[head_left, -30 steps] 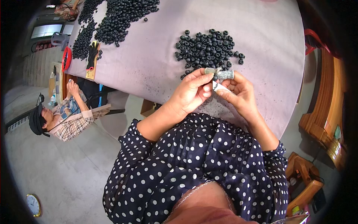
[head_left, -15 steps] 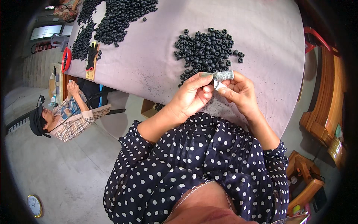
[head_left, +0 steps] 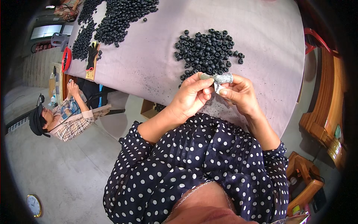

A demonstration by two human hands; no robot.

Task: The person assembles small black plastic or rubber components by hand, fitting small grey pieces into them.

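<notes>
My left hand (head_left: 190,95) and my right hand (head_left: 240,93) meet fingertip to fingertip at the near edge of a pile of small black round pieces with holes (head_left: 205,50). Both are closed in a pinch. A speckled grey wrap (head_left: 224,78) lies around the end of my right index finger. Another greyish-green wrap (head_left: 205,76) shows at the left index finger. Below them a pale, tape-like piece (head_left: 217,89) sits by the right thumb tip. What the fingertips pinch between them is too small and covered to name.
A larger heap of black pieces (head_left: 119,22) lies at the table's far left, near a black glove (head_left: 91,56) and a red bowl (head_left: 67,59). Dark crumbs dot the pinkish-grey tablecloth (head_left: 261,37). Another person (head_left: 69,115) sits at the left; wooden furniture (head_left: 320,104) stands at the right.
My left thumb has shifted slightly right, nearer the right fingertips. The pale piece by my right thumb has turned a little. The pile stays as it was.
</notes>
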